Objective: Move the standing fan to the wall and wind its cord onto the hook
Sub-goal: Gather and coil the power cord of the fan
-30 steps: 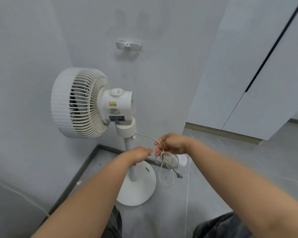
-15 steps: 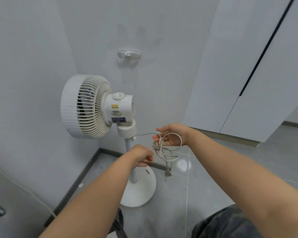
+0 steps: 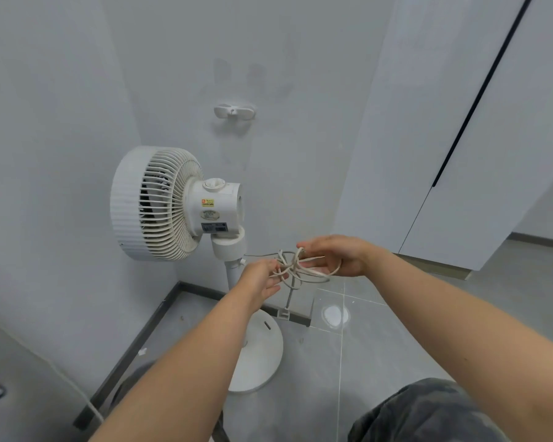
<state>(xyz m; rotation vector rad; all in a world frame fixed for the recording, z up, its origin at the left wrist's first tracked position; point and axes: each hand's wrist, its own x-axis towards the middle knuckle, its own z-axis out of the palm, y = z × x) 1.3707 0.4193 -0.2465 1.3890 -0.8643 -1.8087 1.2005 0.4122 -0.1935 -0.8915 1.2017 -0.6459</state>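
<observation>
**White fan stands in the corner, its cord gathered between two hands**

White plastic all over, the standing fan [image 3: 160, 204] sits upright in the corner where two pale grey walls [image 3: 284, 74] meet. Its grilled head faces the left wall and its motor housing points right. Its round base [image 3: 262, 355] rests flat on the grey tiled floor [image 3: 380, 346], near the dark skirting [image 3: 134, 346].

Above the fan and a little to its right, a small white hook [image 3: 234, 111] is fixed to the back wall, and nothing hangs on it.

In front of the fan's pole, the left hand [image 3: 261, 282] reaches forward with its fingers curled, pinching several strands of the pale cord [image 3: 292, 266]. A single thin strand runs from the fan's neck to this bundle. The cord lies in loose, uneven loops between the two hands, well below the hook. Its plug [image 3: 283, 313] dangles under the loops, clear of the floor.

Just to the right, the right hand [image 3: 339, 253] holds the other end of the loops, which pass round its bent fingers with the thumb above them.

Further right stand tall white cabinet doors [image 3: 492, 138] with a dark gap between them. Mottled grey trousers [image 3: 428, 413] show at the lower edge.
</observation>
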